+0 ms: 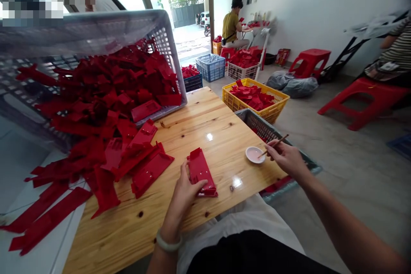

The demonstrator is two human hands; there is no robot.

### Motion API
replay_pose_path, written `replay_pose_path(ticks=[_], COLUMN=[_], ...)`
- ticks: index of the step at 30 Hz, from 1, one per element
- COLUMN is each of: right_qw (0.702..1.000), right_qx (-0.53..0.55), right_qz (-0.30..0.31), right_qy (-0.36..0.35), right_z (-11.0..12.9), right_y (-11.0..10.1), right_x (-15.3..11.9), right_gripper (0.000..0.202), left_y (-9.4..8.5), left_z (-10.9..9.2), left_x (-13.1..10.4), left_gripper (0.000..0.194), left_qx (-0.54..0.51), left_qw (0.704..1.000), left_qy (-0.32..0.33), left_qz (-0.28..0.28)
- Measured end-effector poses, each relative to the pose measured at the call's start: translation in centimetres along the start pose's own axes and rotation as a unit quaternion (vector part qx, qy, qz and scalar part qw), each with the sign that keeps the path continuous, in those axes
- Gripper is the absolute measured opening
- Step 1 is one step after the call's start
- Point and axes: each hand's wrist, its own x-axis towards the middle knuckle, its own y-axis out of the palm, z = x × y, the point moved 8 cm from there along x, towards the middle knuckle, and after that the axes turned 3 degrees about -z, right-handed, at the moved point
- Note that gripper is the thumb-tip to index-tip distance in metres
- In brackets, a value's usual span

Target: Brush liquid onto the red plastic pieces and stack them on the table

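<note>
Left hand (pixel 186 188), half-open, grips red plastic part (pixel 201 168) flat on counter (pixel 199 113), seemingly steadying it; right hand (pixel 284 154) pinches thin stick (pixel 284 138), tip in white dish (pixel 247 157), handily near.

Daylight reaches you from the doorway (pixel 189 17), blowing the ground (pixel 189 45) outside almost white, with glare spots on your table (pixel 199 115). The red parts (pixel 109 90) deep in the crate (pixel 175 51) sink into shadow. Wide-lens stretch distorts your edges, the right side looks soft, and coarse pixel blocks mask part of the upper left.
</note>
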Motion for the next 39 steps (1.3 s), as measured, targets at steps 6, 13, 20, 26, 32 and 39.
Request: replay_pose_path(ticks=[6, 13, 20, 26, 32, 39], right_qw=[0.999, 0.997, 0.998, 0.998, 0.996, 0.993], right_qx=[0.014, 0.036, 0.035, 0.063, 0.078, 0.106], right_qz=[0.039, 0.054, 0.031, 0.018, 0.05, 0.032], right_qy=[-0.011, -0.037, -0.048, -0.022, 0.005, 0.042], right_z=[0.4, 2.2, 2.9, 2.4, 2.2, 2.1], right_y=[-0.2, -0.8, -0.9, -1.5, -1.0, -1.1], right_x=[-0.1, 0.6, 0.6, 0.5, 0.5, 0.6], right_gripper=[0.033, 0.041, 0.053, 0.052, 0.047, 0.05], left_y=[0.9, 2.1, 3.1, 2.9, 2.3, 2.3], left_z=[-0.3, -0.1, -0.1, -1.7, -2.1, -2.3], left_x=[-1.1, -2.7, -2.4, -2.4, -3.3, -3.4], left_gripper=[0.083, 0.043, 0.064, 0.068, 0.057, 0.057], left_qx=[-0.221, -0.356, -0.453, -0.502, -0.505, -0.49], left_qw=[0.972, 0.924, 0.864, 0.842, 0.846, 0.859], left_qy=[-0.085, -0.136, -0.197, -0.157, -0.124, -0.112], left_qz=[0.01, 0.042, 0.098, 0.124, 0.116, 0.095])
